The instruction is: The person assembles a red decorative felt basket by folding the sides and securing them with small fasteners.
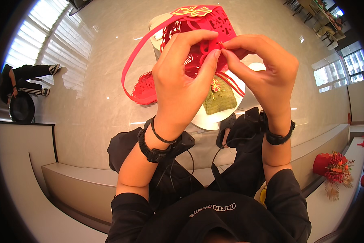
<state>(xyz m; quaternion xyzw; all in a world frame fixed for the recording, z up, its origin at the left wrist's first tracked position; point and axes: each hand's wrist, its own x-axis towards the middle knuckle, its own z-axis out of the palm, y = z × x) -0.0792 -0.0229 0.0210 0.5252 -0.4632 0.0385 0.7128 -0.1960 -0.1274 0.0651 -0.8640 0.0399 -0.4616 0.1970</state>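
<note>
Both hands are raised over a small round white table, fingertips almost meeting at the red felt cut-out bag (224, 24). My left hand (178, 77) has its thumb and index finger curled on a red part of the bag. Beside it, my right hand (267, 60) pinches a small red bit between thumb and index finger; the exact piece is partly hidden. A long red strap (129, 69) loops out to the left, and a gold-outlined butterfly-like ornament (192, 11) sits at the bag's top. Below the hands lies a green textile pouch (220, 101) with a yellow flower-shaped decoration and red cords.
The white tabletop (206, 121) shows under the pouch. Another red lace-cut piece (144, 87) hangs at the left. A red pot of flowers (332, 166) stands on a ledge at the right. Another person (24, 81) sits far left beside a black round object (22, 107).
</note>
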